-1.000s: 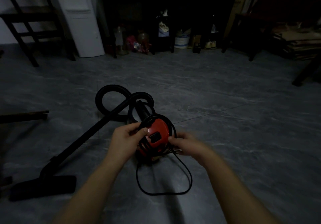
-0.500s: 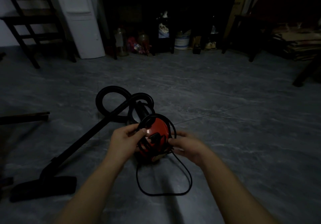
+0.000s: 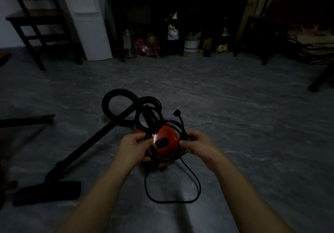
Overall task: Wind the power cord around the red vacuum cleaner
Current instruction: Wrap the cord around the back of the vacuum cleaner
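Observation:
The small red vacuum cleaner point(image 3: 165, 142) stands on the grey floor in front of me. Several turns of black power cord point(image 3: 196, 180) circle its body, and a loose loop lies on the floor on the near side. The cord's plug point(image 3: 177, 113) sticks up behind the vacuum on the right. My left hand point(image 3: 132, 148) pinches the cord turns at the vacuum's left side. My right hand point(image 3: 199, 145) grips the cord at its right side. The lower part of the vacuum is hidden behind both hands.
The vacuum's black hose point(image 3: 117, 102) coils behind it, and its wand runs left to a floor head point(image 3: 48, 192). A dark chair point(image 3: 36, 24), a white appliance point(image 3: 86, 19) and a dark cabinet point(image 3: 180, 6) with clutter beneath line the back. A wooden stick point(image 3: 27, 119) lies at left.
The plug end of the cord has swung up behind the vacuum on the right. My right hand has risen along the vacuum's right side. The left hand holds its place.

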`<state>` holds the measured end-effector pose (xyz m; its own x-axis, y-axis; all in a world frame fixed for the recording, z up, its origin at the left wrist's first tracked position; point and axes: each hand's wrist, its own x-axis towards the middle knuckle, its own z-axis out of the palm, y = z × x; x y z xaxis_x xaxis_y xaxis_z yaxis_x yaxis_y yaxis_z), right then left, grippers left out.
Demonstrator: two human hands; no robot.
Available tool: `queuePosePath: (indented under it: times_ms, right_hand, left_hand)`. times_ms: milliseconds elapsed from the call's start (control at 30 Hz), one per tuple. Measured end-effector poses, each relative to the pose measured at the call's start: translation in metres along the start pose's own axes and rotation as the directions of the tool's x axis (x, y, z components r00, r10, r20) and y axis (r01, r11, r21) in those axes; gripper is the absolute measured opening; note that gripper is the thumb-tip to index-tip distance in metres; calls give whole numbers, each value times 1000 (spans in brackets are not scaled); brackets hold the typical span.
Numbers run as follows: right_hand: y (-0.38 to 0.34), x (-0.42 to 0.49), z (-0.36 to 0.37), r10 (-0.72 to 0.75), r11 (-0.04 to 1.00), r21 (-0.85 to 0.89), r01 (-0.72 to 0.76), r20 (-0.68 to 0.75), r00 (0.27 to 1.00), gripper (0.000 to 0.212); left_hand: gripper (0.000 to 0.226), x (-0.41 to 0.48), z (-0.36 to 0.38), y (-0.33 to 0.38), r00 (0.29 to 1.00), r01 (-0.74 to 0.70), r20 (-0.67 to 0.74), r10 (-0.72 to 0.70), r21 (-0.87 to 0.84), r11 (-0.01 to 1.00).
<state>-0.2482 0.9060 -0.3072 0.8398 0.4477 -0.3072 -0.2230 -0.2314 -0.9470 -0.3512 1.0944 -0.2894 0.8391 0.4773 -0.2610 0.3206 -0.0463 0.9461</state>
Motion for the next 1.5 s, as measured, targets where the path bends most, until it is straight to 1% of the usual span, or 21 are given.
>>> queuePosePath:
  times_ms: [100,200,267,333,367,400,467,533,600,633,667,733,800,933,1000,1100,1167,1267,1333,1400,1500]
  right_hand:
    - [-1,-3,-1,-104,988,-114,103,-3,995,24]
    - [-3,-5,-3,-180,966,-187,180,17,983,25]
    - [-5,-7,-6,-204,954,-215,207,36,978,27]
    - [-6,-8,-10,-206,951,-223,215,67,976,29]
    - [-7,-9,-12,-200,950,-228,214,85,976,30]
    - [-8,-10,-13,-194,947,-240,213,102,976,32]
    - [-9,-11,-14,-178,937,-280,210,136,975,35]
    - [-11,-12,-12,-159,922,-324,212,183,970,36]
    - [-12,-14,-10,-131,915,-348,204,221,967,38]
    - [-12,-14,-9,-125,914,-352,202,228,966,38]
    - [-12,-15,-9,-127,914,-351,203,227,966,35]
    - [-14,-15,-10,-151,920,-332,211,199,968,26]
    - [-16,-14,-11,-184,928,-298,223,155,971,23]
    - [-18,-12,-8,-220,943,-240,232,74,973,23]
    - [-18,-11,-7,-232,948,-213,237,51,971,21]
    - [-15,-11,-5,-241,935,-260,240,32,970,17]
    - [-11,-11,-4,-254,909,-324,261,62,965,17]
    - [-5,-10,-1,-227,882,-403,242,85,970,19]
    - [-4,-8,-2,-219,877,-419,236,88,972,21]
    - [-4,-6,-3,-222,880,-407,244,101,970,24]
    - [-1,-1,-2,-225,916,-327,231,57,973,25]
  left_hand:
    - [11,1,1,-2,1000,24,9,-25,64,998]
    - [1,3,-1,-8,1000,-16,0,17,231,973]
    - [9,6,-2,-13,996,-77,-23,90,338,938]
    - [26,6,-3,-13,978,-168,-49,203,394,904]
    - [38,6,-4,-12,958,-231,-53,283,445,865]
    - [49,6,-5,-9,926,-308,-31,376,511,802]
    - [66,6,-6,-4,848,-465,94,522,607,644]
    - [72,2,-4,0,803,-547,231,549,651,527]
    - [63,-1,-1,-1,781,-588,317,539,665,461]
    - [55,-2,0,-2,785,-587,326,527,664,463]
    - [47,-3,-1,-3,802,-569,315,507,659,491]
    - [33,-4,-3,-2,851,-508,263,455,632,585]
    - [25,-3,-4,-1,883,-458,218,417,599,657]
    - [22,-1,1,-2,912,-404,154,381,498,767]
    - [19,2,0,-2,916,-390,104,387,457,800]
    - [20,5,-3,-1,938,-332,33,345,366,869]
    - [21,7,-4,-1,956,-276,-10,293,307,911]
    - [20,8,-7,1,966,-234,-53,254,252,939]
    - [21,7,-9,2,971,-213,-68,231,207,955]
    - [28,6,-11,2,974,-193,-88,210,173,966]
    - [21,6,-12,0,981,-161,-89,171,108,981]
